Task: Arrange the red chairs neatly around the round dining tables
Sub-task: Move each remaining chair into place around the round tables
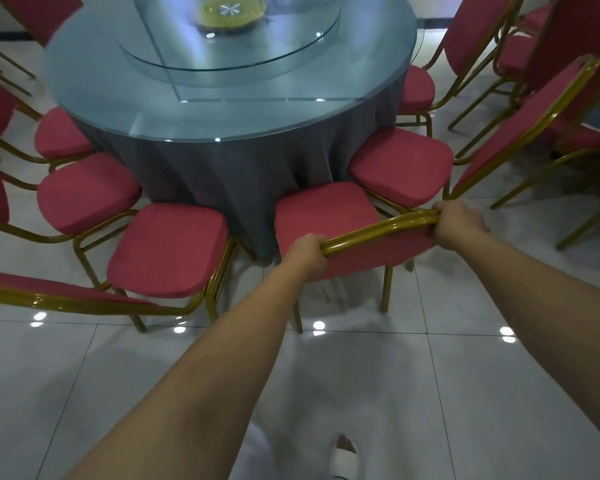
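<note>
Your left grip and right grip both clench the gold top rail of the red chair in front of you. Its seat sits close against the grey cloth of the round worktop. You seem to be setting this chair into the ring. It crowds the right neighbour, with a wider gap toward the left neighbour, so the next move probably calls for a small shift left, kept square to the worktop.

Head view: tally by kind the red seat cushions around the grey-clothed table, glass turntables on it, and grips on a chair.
Red seat cushions: 6
Glass turntable: 1
Grips on the chair back, left grip and right grip: 2
Total: 9
</note>
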Demonstrator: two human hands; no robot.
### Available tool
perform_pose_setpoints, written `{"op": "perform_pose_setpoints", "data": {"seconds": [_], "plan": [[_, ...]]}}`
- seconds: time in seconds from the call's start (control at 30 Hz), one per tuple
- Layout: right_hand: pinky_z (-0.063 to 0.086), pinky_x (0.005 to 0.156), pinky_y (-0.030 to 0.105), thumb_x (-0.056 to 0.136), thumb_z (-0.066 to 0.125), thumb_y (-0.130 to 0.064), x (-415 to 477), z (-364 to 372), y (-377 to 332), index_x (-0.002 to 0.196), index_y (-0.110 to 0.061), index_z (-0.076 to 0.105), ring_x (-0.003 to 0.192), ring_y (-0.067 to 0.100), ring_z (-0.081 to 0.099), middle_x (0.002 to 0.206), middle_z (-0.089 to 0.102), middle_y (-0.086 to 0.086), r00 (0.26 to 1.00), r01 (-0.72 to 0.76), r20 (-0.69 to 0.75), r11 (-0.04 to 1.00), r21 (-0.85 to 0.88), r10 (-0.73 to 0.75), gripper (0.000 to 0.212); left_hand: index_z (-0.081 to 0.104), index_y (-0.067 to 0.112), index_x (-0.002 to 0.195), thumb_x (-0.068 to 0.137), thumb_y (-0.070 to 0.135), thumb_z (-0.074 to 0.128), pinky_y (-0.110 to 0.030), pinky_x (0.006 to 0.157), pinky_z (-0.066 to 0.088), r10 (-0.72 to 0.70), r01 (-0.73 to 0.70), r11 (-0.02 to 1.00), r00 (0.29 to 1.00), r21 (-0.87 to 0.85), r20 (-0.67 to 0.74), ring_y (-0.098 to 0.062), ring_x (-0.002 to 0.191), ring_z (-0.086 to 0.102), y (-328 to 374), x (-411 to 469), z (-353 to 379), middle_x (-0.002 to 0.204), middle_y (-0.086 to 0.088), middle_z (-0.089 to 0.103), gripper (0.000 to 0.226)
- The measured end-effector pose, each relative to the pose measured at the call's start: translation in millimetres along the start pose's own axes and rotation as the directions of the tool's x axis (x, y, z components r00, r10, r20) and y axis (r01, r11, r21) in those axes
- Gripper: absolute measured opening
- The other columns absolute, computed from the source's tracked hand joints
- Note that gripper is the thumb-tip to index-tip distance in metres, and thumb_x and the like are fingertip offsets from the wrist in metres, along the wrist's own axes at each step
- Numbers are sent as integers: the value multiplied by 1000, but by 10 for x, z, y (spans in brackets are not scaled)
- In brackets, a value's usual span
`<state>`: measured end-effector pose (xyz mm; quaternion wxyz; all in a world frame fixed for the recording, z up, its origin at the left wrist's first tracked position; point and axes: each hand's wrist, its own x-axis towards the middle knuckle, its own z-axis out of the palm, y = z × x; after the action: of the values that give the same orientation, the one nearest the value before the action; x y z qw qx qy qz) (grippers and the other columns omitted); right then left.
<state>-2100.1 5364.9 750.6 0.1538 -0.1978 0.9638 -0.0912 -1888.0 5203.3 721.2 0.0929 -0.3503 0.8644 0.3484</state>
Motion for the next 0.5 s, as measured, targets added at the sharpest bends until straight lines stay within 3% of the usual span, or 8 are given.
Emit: {"op": "perform_pose_setpoints", "data": {"seconds": [0.07, 0.1, 0.17, 0.27, 0.33, 0.43, 0.5], "plan": [[50, 89, 44, 96, 46, -12, -117, 50, 70, 102, -21, 64, 105, 40, 54, 117, 57, 20, 998, 40, 45, 999, 8, -40, 21, 57, 27, 74, 80, -1, 48, -37, 69, 53, -11, 11, 1000, 1000, 29, 4, -27, 80, 62, -39, -164, 53, 76, -2, 58, 30], [51, 76, 38, 97, 45, -14, -204, 77, 125, 106, -18, 64, 98, 39, 56, 118, 56, 22, 996, 58, 61, 998, 12, -58, 22, 56, 27, 73, 81, 0, 49, -36, 67, 52, -18, 18, 999, 1000, 37, 6, -28, 80, 61, -71, -264, 112, 76, -1, 58, 28], [42, 59, 30, 98, 45, -16, -383, 139, 243, 97, -18, 63, 84, 32, 55, 109, 56, 19, 995, 76, 67, 997, 16, -77, 18, 58, 25, 75, 83, 3, 52, -37, 69, 53, -37, 37, 999, 999, 29, -2, -28, 80, 61, -141, -486, 273, 78, -2, 60, 23], [41, 60, 31, 96, 48, -15, -527, 219, 292, 82, -23, 59, 81, 28, 54, 99, 56, 13, 989, 146, 34, 989, -1, -146, 20, 64, 23, 83, 86, 8, 55, -38, 73, 57, -92, 92, 996, 995, 5, -27, -24, 80, 63, -218, -739, 479, 81, -1, 62, 17], [34, 55, 28, 96, 47, -15, -537, 208, 261, 83, -21, 60, 77, 25, 49, 104, 54, 15, 990, 137, 38, 990, 28, -138, 20, 62, 25, 82, 86, 8, 54, -37, 69, 57, -99, 99, 995, 995, -13, -30, -20, 76, 62, -253, -790, 514, 80, 0, 61, 19], [44, 72, 40, 93, 48, -10, -461, 230, 200, 96, -15, 62, 92, 36, 52, 110, 57, 19, 980, 192, 51, 981, -28, -191, 16, 58, 27, 77, 84, 6, 52, -34, 65, 51, -87, 87, 996, 996, -30, -19, -18, 73, 59, -289, -776, 426, 76, 2, 58, 23], [40, 71, 40, 93, 47, -9, -400, 224, 109, 93, -19, 62, 89, 33, 48, 108, 57, 16, 983, 183, 36, 983, -30, -181, 18, 57, 27, 73, 83, 6, 52, -35, 66, 52, -95, 94, 995, 995, -35, -19, -22, 74, 60, -294, -705, 327, 73, 3, 57, 24]]}}
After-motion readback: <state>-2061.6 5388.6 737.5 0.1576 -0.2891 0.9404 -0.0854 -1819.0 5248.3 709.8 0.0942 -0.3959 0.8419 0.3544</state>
